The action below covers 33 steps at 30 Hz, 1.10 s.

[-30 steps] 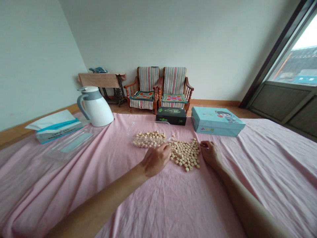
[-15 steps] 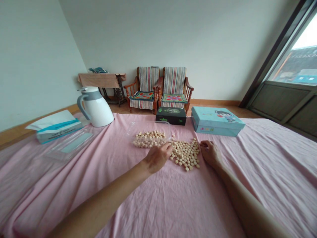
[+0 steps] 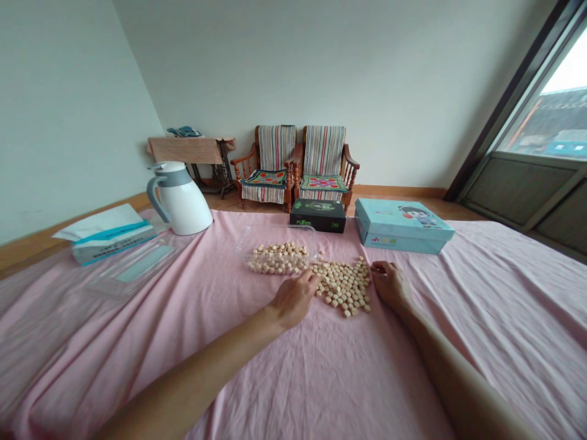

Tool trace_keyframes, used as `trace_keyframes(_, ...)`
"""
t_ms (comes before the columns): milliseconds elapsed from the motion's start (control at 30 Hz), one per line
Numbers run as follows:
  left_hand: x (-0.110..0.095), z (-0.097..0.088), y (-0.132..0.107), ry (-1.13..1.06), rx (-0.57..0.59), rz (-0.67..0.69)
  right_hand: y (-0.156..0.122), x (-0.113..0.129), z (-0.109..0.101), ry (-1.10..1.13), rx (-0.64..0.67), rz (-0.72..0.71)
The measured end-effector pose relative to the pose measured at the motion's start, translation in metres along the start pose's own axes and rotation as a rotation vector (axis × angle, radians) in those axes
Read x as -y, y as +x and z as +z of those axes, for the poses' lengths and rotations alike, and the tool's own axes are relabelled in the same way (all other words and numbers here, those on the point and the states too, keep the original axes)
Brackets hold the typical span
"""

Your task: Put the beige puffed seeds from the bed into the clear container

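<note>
Many small round beige pieces lie in a loose pile on a pink cloth. At the pile's left edge is my left hand, its fingers drawn together in a pinch; whatever is between the fingertips is hidden. To the left of the pile stands a clear plastic container with more of the same pieces inside. My right hand rests on the cloth just beyond the pile's right edge, fingers loosely bent, and no held thing shows in it.
Behind the pile are a black box and a light blue box. On the left stand a white and grey jug, a tissue box and a clear plastic lid. Two wooden armchairs are beyond the table.
My left hand has come slightly down and back toward me, staying by the pile's left edge. My right hand stays where it was. The whole view has shifted a little.
</note>
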State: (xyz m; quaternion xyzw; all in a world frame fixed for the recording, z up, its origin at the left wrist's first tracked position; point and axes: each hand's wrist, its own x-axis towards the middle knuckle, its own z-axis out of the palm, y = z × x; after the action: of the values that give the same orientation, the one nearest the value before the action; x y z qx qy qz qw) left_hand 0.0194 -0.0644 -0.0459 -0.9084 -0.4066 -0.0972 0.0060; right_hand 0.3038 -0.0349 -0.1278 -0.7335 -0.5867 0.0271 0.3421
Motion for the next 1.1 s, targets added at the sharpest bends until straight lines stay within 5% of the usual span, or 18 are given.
trace_keyframes(267, 0.027, -0.054, 0.013, -0.052, -0.566, -0.106, -0.001, 0.002, -0.002, -0.002, 0.007, -0.005)
trace_keyframes(333, 0.024, -0.05, 0.013, -0.064, -0.493, -0.058, -0.001, 0.003, -0.002, 0.003, 0.008, -0.008)
trace_keyframes(500, 0.004, -0.008, 0.004, -0.071, -0.041, 0.064, 0.0, 0.002, -0.001, -0.001, 0.005, 0.005)
trace_keyframes(600, 0.0, 0.01, 0.004, -0.083, 0.034, 0.005, 0.0, 0.002, -0.001, -0.004, 0.01, 0.006)
trace_keyframes(767, -0.001, 0.018, 0.001, -0.139, -0.004, -0.002, -0.001, 0.005, -0.004, -0.009, 0.007, 0.002)
trace_keyframes(900, -0.003, 0.005, -0.001, -0.141, -0.069, 0.052, -0.002, 0.007, -0.005, -0.013, 0.008, 0.001)
trace_keyframes(1100, 0.024, -0.046, 0.017, -0.127, -0.475, -0.076, -0.001, 0.005, -0.003, -0.024, -0.003, 0.009)
